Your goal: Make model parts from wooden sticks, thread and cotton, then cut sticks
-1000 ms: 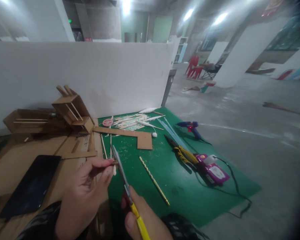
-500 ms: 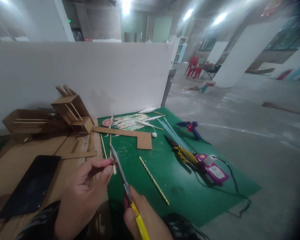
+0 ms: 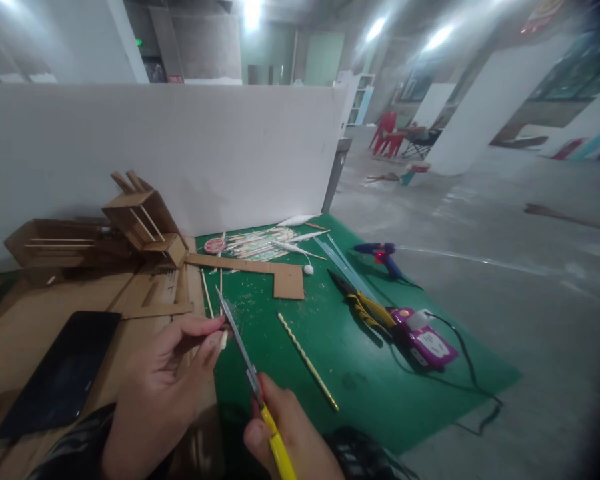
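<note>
My left hand pinches a small piece with a pale end between thumb and fingertips; its exact kind is hard to make out. In my right hand is a pair of scissors with yellow handles. Their metal blades point up and away from me, right beside the left fingertips. Whether the blades touch the piece, I cannot tell. Under the hands are the green tabletop and the edge of a cardboard sheet. A twisted yellowish pencil lies right of the scissors.
Left stand a cardboard construction and a black phone. An L-shaped cardboard piece and a heap of thin sticks lie farther back. Pliers, a glue gun and a purple power strip with its cord lie right.
Both hands have shifted very slightly left, and the scissors blades have moved left with them. The pale end of the pinched piece has turned a little. Everything else is unmoved.
</note>
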`<state>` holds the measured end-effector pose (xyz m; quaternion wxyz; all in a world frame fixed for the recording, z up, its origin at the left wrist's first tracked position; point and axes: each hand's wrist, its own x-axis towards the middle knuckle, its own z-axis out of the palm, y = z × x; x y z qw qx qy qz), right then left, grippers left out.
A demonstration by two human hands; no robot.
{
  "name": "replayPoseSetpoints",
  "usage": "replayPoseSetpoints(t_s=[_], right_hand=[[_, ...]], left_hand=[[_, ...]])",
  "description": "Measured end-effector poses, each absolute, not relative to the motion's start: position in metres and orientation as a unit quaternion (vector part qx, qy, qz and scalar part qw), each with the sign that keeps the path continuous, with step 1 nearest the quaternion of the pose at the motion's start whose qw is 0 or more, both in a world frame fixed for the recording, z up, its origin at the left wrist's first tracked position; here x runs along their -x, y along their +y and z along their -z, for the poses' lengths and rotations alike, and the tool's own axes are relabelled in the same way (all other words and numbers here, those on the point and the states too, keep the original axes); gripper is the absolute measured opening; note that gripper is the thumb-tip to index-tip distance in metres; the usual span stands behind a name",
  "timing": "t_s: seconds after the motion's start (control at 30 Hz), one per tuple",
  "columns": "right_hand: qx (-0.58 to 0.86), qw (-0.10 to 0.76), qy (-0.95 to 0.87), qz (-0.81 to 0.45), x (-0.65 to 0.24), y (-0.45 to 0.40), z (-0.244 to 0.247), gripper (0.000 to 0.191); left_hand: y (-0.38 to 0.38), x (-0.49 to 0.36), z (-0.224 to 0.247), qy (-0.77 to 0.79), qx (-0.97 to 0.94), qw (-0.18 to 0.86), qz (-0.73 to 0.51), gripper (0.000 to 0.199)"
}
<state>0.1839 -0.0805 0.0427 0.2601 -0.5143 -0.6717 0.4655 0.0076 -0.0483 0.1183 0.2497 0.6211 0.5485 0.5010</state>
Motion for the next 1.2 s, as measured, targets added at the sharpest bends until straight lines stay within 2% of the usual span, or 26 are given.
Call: replayPoseSetpoints(t_s=[0.13,0.27,0.43,0.77,1.07,1.2], right_hand=[[0.493,0.287,-0.669,-0.477,-0.187,-0.081,-0.059,0.064],[0.429,0.309,-0.701,-0.479,-0.19,-0.073,-0.062,0.061],[0.414,0.313,-0.713,-0.471,-0.193,-0.068,-0.054,0.057],[0.403,0.305,-0.728,-0.464,-0.192,-0.069,-0.06,0.068],[0.446,0.299,-0.694,-0.48,-0.189,-0.078,-0.05,0.068],[0.455,0.282,-0.697,-0.477,-0.188,-0.076,-0.053,0.077]], left_hand=[[-0.048,-0.008,-0.119,0.566,-0.614,0.25,-0.49,0.007],[-0.048,-0.007,-0.118,0.565,-0.638,0.245,-0.463,0.008],[-0.046,-0.009,-0.118,0.567,-0.625,0.255,-0.473,0.012],[-0.046,-0.01,-0.124,0.574,-0.618,0.254,-0.474,0.014],[-0.046,-0.011,-0.124,0.58,-0.609,0.256,-0.477,0.015],[-0.046,-0.012,-0.125,0.578,-0.61,0.249,-0.482,0.014]])
